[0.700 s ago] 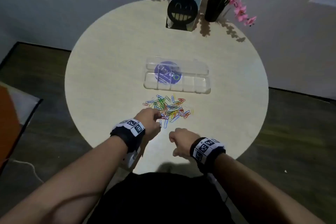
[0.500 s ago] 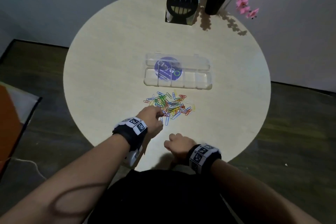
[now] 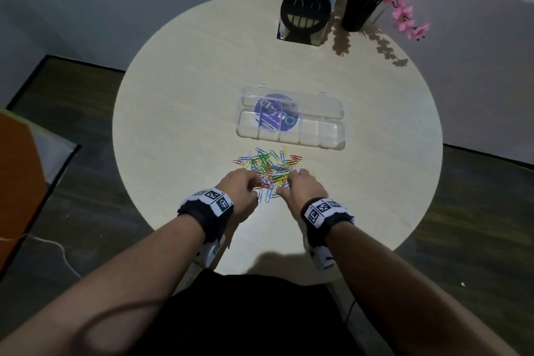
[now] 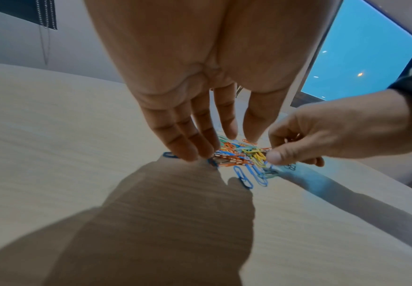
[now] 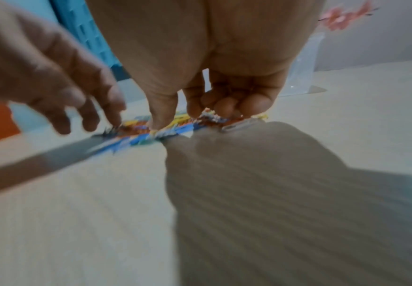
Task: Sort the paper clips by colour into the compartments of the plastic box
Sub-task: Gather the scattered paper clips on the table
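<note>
A heap of coloured paper clips (image 3: 268,166) lies on the round table (image 3: 179,112), just in front of the clear plastic box (image 3: 332,137), which is open with bare compartments. My left hand (image 3: 255,182) rests straight fingers (image 4: 192,149) on the heap's left edge and holds nothing. My right hand (image 3: 291,179) is at the heap's right edge with fingers curled. Its thumb (image 4: 275,156) and forefinger touch yellow clips (image 4: 256,154), and I see no clip held between them. The right wrist view is blurred, showing the thumb (image 5: 155,122) down in the clips.
The box lid (image 3: 318,104) lies flat behind it, carrying a purple round sticker (image 3: 276,112). A black smiley-face holder (image 3: 305,13) and a pot of pink flowers (image 3: 358,13) stand at the table's far edge. Bare tabletop lies left and right of the heap.
My right hand has moved forward from the table's near edge to the right side of the heap. My left hand stays at the heap's left edge.
</note>
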